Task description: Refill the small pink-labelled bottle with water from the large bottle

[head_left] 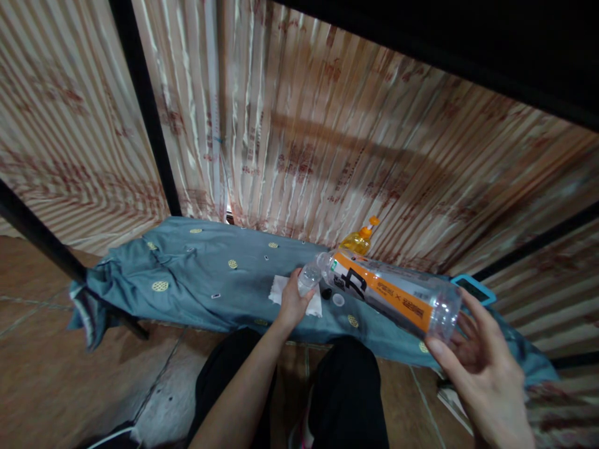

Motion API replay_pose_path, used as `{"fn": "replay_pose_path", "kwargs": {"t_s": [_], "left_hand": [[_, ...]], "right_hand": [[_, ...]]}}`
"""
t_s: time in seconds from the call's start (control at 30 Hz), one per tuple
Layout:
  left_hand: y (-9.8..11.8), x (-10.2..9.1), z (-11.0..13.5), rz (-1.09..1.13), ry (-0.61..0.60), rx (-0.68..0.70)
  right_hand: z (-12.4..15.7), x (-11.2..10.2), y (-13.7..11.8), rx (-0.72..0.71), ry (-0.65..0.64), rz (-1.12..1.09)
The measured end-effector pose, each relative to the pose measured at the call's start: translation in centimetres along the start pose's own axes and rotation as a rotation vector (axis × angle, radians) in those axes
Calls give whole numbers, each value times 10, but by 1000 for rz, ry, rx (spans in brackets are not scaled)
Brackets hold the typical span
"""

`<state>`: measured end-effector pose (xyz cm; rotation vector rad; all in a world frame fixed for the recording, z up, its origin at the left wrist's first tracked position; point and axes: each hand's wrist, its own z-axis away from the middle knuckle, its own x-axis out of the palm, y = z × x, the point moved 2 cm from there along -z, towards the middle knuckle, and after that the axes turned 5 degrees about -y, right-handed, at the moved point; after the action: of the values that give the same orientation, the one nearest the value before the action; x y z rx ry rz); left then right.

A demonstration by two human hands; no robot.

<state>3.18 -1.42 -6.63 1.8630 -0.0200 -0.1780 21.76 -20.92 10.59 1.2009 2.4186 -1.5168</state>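
— What did we have in hand there?

— Our right hand (482,355) gripped the base of a clear plastic bottle (388,290) with an orange label, held nearly on its side above the blue quilt (206,274). Our left hand (294,304) was closed around the bottle's neck end, just over a white tissue (279,288).

— And around it?

— A small bottle of orange drink (358,240) stood behind it against the striped curtain (327,137). A white cap (338,300) and a dark cap (326,293) lay on the quilt beside the tissue. A blue-cased phone (473,288) lay to the right.
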Motion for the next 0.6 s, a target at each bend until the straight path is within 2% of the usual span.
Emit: {"fn": "replay_pose_path", "kwargs": {"t_s": [0.6], "left_hand": [[1, 0, 0, -19, 2, -2]], "right_hand": [[-1, -1, 2, 35, -2, -17]]}}
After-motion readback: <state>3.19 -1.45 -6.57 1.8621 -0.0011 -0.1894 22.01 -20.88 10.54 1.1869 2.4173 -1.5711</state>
